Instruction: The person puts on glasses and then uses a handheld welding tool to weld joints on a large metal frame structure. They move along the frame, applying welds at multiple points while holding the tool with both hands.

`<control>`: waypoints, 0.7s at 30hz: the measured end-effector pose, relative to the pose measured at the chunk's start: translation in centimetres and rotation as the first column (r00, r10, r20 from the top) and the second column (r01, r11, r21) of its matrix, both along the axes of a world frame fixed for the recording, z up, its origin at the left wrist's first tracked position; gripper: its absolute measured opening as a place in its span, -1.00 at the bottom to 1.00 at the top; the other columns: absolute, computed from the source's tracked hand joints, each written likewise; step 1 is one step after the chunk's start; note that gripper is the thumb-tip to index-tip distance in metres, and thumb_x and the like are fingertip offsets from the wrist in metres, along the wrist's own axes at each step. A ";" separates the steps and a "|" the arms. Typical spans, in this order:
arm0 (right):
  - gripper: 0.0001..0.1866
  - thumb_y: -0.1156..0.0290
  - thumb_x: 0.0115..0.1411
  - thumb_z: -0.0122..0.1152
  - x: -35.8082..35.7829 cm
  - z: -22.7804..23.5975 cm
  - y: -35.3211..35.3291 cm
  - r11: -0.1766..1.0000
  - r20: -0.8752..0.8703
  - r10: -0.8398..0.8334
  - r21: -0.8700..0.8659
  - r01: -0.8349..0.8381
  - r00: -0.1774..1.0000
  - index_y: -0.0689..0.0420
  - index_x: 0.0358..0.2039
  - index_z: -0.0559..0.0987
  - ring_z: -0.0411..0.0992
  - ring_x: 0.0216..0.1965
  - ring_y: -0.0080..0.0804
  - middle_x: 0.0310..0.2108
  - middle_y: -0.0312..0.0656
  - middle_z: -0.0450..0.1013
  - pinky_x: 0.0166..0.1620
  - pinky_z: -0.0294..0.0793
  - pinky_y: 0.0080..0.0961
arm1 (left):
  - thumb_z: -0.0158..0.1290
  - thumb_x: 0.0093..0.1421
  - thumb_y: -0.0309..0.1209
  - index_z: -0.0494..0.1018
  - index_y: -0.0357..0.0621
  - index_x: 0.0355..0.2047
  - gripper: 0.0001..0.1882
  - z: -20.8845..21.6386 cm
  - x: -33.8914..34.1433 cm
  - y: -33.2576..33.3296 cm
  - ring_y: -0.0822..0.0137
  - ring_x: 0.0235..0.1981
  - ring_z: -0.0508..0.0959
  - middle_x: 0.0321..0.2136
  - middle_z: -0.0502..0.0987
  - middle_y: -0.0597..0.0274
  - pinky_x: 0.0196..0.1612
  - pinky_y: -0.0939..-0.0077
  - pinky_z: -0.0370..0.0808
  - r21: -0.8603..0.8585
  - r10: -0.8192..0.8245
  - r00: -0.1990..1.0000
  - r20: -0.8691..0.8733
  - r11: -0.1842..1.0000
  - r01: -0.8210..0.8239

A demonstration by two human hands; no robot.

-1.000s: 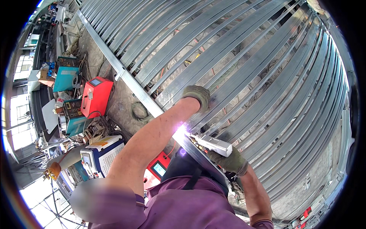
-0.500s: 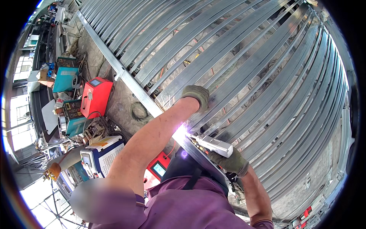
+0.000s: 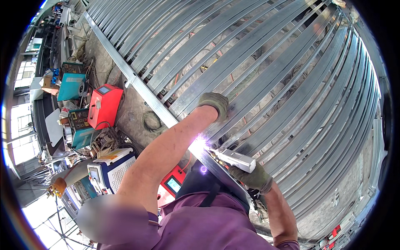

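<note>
My right hand (image 3: 253,178), in an olive glove, is closed around a silver handheld welding gun (image 3: 237,160). The gun's nozzle points left, and a dazzling violet-white glow (image 3: 199,144) burns at its tip, where a flat bar meets the long edge rail (image 3: 160,109). The glare hides the joint itself. Reaching across the rail, my left hand (image 3: 214,105), gloved too, is bent down over a grey metal bar (image 3: 189,99) just beyond the glow. Its fingertips are hidden, but it looks closed on the bar.
Many parallel metal bars (image 3: 287,68) stretch away right, with gaps showing cables and floor. Left of the rail stand a red machine (image 3: 105,107), teal machines (image 3: 71,86), and a white-and-blue unit (image 3: 118,171). Another red machine (image 3: 171,183) with a screen is beside my body. Coiled wire (image 3: 152,122) lies on the floor.
The welding gun has shifted very slightly right and toward me. The glow's flare has changed shape. My left hand stays in place on the bar.
</note>
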State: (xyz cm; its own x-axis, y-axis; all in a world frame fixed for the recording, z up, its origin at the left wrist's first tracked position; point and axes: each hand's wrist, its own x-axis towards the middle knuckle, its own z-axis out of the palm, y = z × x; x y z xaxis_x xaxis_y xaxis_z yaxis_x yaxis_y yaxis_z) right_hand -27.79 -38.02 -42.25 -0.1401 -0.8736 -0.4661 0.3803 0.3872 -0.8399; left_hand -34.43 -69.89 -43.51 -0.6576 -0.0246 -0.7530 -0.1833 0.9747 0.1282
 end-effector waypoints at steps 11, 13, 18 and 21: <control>-0.52 0.35 0.42 0.39 -1.3 4.2 -1.6 0.965 -0.033 0.019 0.260 -0.009 0.999 0.13 0.30 0.56 0.60 0.14 -0.45 0.15 -0.19 0.64 0.25 0.64 -0.49 | 0.20 0.28 0.05 0.77 -0.08 -0.07 -0.51 0.3 0.0 0.0 -0.06 -0.04 0.76 -0.10 0.77 -0.01 0.01 0.03 0.68 -0.001 0.011 1.000 0.010 1.000 -0.011; -0.53 0.36 0.42 0.39 -1.1 4.0 -1.4 0.969 -0.041 0.002 0.245 0.008 0.999 0.13 0.30 0.57 0.60 0.15 -0.45 0.16 -0.19 0.64 0.25 0.64 -0.47 | 0.20 0.28 0.05 0.77 -0.08 -0.07 -0.51 0.3 0.0 -0.1 -0.06 -0.04 0.76 -0.10 0.77 -0.01 0.02 0.03 0.67 -0.002 0.003 1.000 0.006 1.000 -0.003; -0.52 0.38 0.41 0.40 -0.6 3.0 -1.0 0.969 0.057 -0.080 0.237 0.065 0.995 0.15 0.29 0.56 0.61 0.15 -0.43 0.16 -0.17 0.64 0.24 0.65 -0.47 | 0.20 0.29 0.04 0.77 -0.09 -0.06 -0.51 0.3 0.1 -0.1 -0.06 -0.03 0.76 -0.09 0.77 -0.01 0.03 0.04 0.67 0.002 0.009 1.000 -0.007 1.000 -0.009; -0.51 0.41 0.42 0.38 -0.4 2.6 -0.6 0.965 0.128 -0.139 0.240 0.105 0.982 0.17 0.31 0.53 0.60 0.15 -0.43 0.17 -0.17 0.63 0.25 0.65 -0.49 | 0.20 0.29 0.04 0.77 -0.09 -0.05 -0.51 0.3 -0.1 -0.1 -0.05 -0.03 0.76 -0.08 0.77 -0.01 0.03 0.04 0.67 0.005 0.003 1.000 0.005 1.000 -0.003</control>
State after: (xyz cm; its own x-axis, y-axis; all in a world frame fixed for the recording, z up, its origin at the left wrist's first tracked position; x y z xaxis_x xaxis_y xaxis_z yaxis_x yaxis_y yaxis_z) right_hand -28.16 -38.66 -39.66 -0.1564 -0.7197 -0.6764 0.5459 0.5078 -0.6665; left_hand -34.50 -69.95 -43.16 -0.6538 -0.0226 -0.7563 -0.1865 0.9735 0.1321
